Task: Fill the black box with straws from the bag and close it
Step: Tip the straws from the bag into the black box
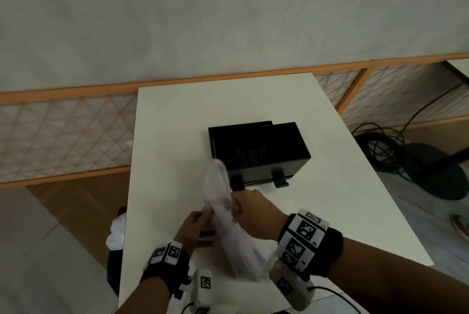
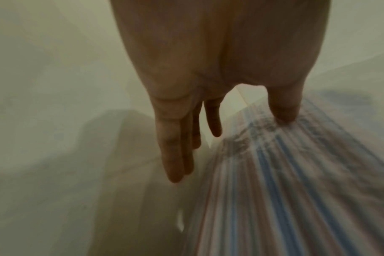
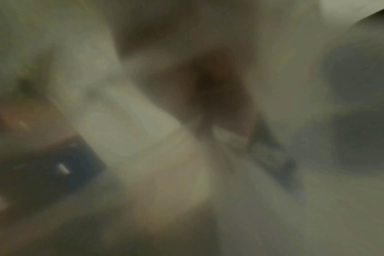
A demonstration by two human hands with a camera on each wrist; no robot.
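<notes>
Black box point(image 1: 256, 151) open, centre of bench point(image 1: 165, 136). Bag point(image 1: 228, 222) of straws point(image 2: 285, 181) at lower centre, mouth near box. Right hand point(image 1: 256, 214) grips bag; left hand point(image 1: 196, 227) fingers straight, thumb on bag. Step: opening bag. Next: pull straws out, needs firm hold.

Left hand point(image 1: 196, 227) low and near body, fingers point(image 2: 171, 155) straight, thumb point(image 2: 283, 110) pressing bag point(image 1: 228, 227). Right hand point(image 1: 253, 214) just beside left hand, a bit further out, fingers curled round same bag. Both wrists wear black bands. Right wrist view all blurry.
</notes>
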